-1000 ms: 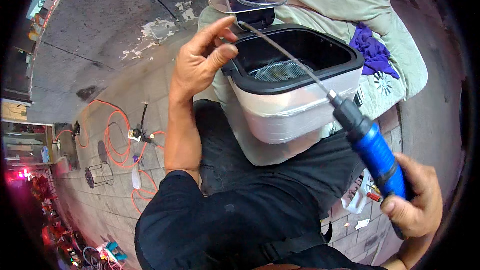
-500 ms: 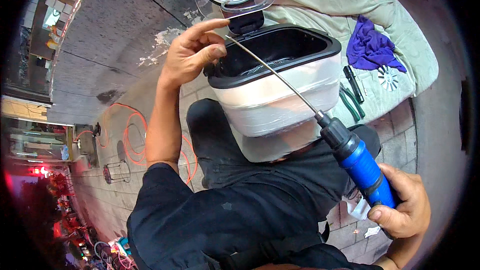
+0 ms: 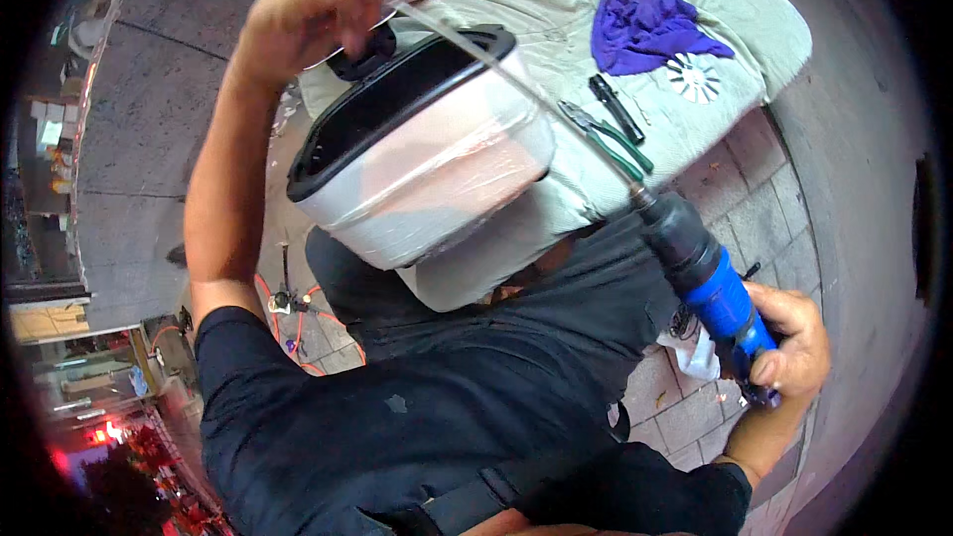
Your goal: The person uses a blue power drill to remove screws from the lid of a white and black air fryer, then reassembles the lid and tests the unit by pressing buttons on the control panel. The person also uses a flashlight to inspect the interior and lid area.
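My right hand (image 3: pixel 794 349) grips the blue handle of a long screwdriver (image 3: pixel 710 283) at the lower right. Its thin metal shaft runs up and left over a white appliance with a black rim (image 3: pixel 437 179), which lies tilted on my lap. My left hand (image 3: pixel 318 10) is raised at the top, with its fingers curled around the far end of the shaft beside the appliance's black hinge (image 3: pixel 362 55). The open lid behind that hand is mostly hidden.
A beige cushion (image 3: pixel 556 0) behind the appliance carries a purple cloth (image 3: pixel 645 25), green-handled pliers (image 3: pixel 606 144), a black tool (image 3: pixel 617 107) and a white round disc (image 3: pixel 692 76). Brick paving (image 3: pixel 740 194) lies to the right. Orange cable (image 3: pixel 298 328) lies on the ground at the left.
The appliance has tipped further toward me, so its inside no longer shows. My left hand stays at the hinge, and my right hand keeps hold of the screwdriver.
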The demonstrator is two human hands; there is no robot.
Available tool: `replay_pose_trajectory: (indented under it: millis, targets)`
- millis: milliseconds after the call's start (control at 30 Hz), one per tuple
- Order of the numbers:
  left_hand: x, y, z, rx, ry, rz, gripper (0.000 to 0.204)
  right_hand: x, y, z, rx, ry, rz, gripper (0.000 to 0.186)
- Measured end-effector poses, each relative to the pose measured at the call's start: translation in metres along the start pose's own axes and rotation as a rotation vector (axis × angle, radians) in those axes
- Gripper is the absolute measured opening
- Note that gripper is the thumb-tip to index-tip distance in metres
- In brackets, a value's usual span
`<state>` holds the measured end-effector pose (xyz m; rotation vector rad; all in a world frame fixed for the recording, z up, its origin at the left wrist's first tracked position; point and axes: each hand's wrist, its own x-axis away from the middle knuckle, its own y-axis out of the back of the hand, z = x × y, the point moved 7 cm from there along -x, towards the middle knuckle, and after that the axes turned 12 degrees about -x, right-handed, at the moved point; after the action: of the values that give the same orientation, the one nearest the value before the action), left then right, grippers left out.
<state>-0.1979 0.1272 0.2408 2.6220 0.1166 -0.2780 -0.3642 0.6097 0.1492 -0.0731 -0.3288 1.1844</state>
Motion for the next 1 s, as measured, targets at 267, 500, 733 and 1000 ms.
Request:
replay_pose_trajectory:
  millis: [267, 500, 733, 1000]
  targets:
    - [-0.166, -0.095, 0.083, -1.004, -0.001, 0.512, 0.023, 0.004, 0.022, -0.094, -0.566, 0.116, -0.256, 0.097]
    - [-0.184, -0.195, 0.207, -1.001, 0.089, 1.053, 0.024, -0.028, 0.018, -0.133, -0.902, 0.272, -0.240, 0.082]
    - [-0.175, -0.214, 0.272, -0.679, 0.437, 1.070, 0.027, -0.047, 0.030, -0.133, -0.889, 0.229, -0.272, 0.086]
    - [-0.169, -0.141, 0.163, -0.805, 0.355, 0.588, 0.035, -0.046, 0.032, -0.145, -0.870, 0.194, -0.285, 0.089]
